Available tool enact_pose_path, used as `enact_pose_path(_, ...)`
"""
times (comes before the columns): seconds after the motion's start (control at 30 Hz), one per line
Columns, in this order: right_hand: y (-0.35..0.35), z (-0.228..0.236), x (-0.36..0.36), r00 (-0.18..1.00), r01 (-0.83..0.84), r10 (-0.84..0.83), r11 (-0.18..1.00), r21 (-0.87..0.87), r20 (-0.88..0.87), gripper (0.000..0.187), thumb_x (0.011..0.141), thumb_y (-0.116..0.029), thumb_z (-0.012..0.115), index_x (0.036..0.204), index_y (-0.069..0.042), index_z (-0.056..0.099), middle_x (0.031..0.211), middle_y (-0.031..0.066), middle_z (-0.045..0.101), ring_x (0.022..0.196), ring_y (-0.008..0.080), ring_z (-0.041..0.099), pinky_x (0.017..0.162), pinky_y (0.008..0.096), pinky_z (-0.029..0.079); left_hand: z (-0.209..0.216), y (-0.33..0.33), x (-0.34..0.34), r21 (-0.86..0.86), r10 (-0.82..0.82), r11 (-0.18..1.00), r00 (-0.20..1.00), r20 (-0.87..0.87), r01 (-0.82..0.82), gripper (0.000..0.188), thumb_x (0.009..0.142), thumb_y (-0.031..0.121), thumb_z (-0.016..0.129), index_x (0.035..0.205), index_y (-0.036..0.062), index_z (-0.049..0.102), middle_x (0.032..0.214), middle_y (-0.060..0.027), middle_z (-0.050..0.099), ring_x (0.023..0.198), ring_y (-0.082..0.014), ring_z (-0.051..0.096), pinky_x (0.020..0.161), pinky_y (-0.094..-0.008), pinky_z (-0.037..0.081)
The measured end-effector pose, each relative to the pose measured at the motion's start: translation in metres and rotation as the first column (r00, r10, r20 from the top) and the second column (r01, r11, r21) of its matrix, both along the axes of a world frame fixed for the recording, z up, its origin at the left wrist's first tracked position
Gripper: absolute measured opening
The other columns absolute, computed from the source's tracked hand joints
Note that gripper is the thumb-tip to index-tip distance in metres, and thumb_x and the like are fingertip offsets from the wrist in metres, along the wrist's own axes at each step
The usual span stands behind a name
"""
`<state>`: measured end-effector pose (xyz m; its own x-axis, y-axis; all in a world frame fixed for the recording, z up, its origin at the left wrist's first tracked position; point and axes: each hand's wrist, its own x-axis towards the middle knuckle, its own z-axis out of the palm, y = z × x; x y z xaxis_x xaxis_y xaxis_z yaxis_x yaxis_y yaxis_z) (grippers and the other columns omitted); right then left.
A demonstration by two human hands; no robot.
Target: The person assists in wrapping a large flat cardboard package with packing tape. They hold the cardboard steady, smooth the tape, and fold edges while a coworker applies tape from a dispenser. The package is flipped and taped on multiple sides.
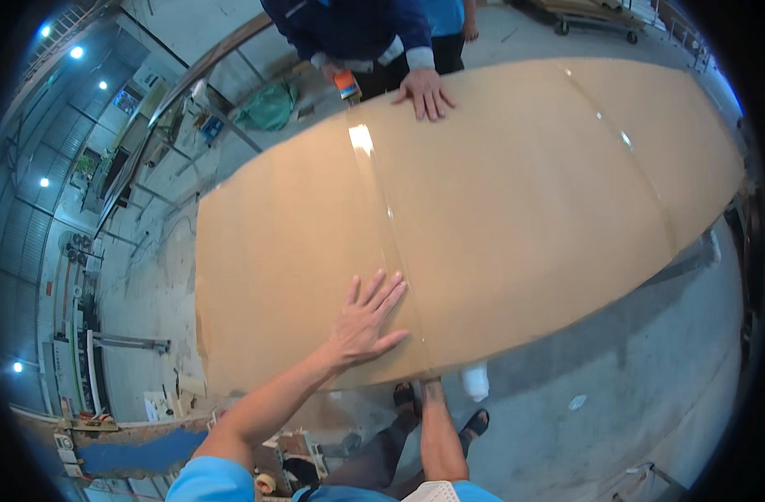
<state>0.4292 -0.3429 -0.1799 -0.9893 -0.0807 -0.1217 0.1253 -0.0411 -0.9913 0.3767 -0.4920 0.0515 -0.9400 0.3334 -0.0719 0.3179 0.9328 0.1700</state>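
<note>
A long, flat cardboard-wrapped package (525, 217) lies across the view, bound by two bands of clear tape (391, 226). My left hand (367, 318) lies flat on top of it near the front edge, fingers spread, right beside the nearer tape band. My right forearm (439, 427) reaches up under the package's front edge, and that hand is hidden beneath the cardboard. Across the package, another person in a dark blue jacket presses a hand (426, 92) flat on the far edge and holds an orange tape dispenser (346, 84) in the other.
Grey concrete floor (617, 376) lies below and to the right. My sandalled feet (437, 410) stand under the package edge. A metal-framed rack (161, 151) with clutter runs along the left. A wheeled cart (592, 21) stands at the far back.
</note>
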Motion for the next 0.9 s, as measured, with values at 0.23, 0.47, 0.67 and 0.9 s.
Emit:
enact_pose_path(0.23, 0.0, -0.006, -0.012, 0.997, -0.014, 0.019, 0.997, -0.073, 0.071, 0.027, 0.101, -0.029, 0.057, 0.108, -0.003, 0.06, 0.087, 0.0067, 0.067, 0.069, 0.0156, 0.066, 0.06, 0.0317, 0.055, -0.003, 0.0, 0.001, 0.008, 0.001, 1.0, 1.0, -0.02, -0.001, 0.088, 0.094, 0.063, 0.05, 0.157, 0.0063, 0.026, 0.164, -0.0117, 0.026, 0.152, -0.0341, 0.019, 0.121, -0.0594, 0.011)
enact_pose_path(0.47, 0.008, -0.018, 0.059, 0.878, -0.04, 0.127, 0.98, -0.194, 0.462, 0.03, 0.101, -0.031, 0.058, 0.112, -0.004, 0.062, 0.091, 0.0071, 0.07, 0.073, 0.0165, 0.069, 0.061, 0.0307, 0.055, -0.011, 0.011, 0.0, 0.033, 0.076, 0.997, 0.996, -0.055, -0.075, 0.086, 0.095, 0.062, 0.05, 0.156, 0.0056, 0.029, 0.164, -0.0124, 0.026, 0.152, -0.0357, 0.02, 0.119, -0.0638, 0.012)
enact_pose_path(0.67, 0.132, -0.021, 0.21, 0.562, -0.279, 0.099, 0.957, 0.075, 0.821, 0.021, 0.099, -0.023, 0.058, 0.113, -0.008, 0.062, 0.094, 0.0107, 0.072, 0.072, 0.0204, 0.07, 0.057, 0.035, 0.057, -0.02, 0.022, -0.012, 0.199, 0.141, 0.968, 0.988, 0.064, -0.152, 0.089, 0.094, 0.059, 0.053, 0.158, 0.0063, 0.024, 0.166, -0.0139, 0.019, 0.154, -0.0353, 0.012, 0.118, -0.0659, 0.006)
enact_pose_path(0.9, 0.296, 0.014, 0.373, 0.421, 0.308, -0.549, 0.835, 0.455, 0.722, 0.017, 0.095, -0.015, 0.052, 0.103, -0.009, 0.065, 0.083, 0.0089, 0.07, 0.063, 0.0176, 0.067, 0.049, 0.0346, 0.054, -0.019, 0.03, -0.037, -0.032, 0.212, 0.977, 0.973, 0.087, -0.21, 0.086, 0.096, 0.066, 0.044, 0.16, 0.0129, 0.022, 0.168, -0.0086, 0.014, 0.155, -0.0337, 0.008, 0.114, -0.0726, 0.004)
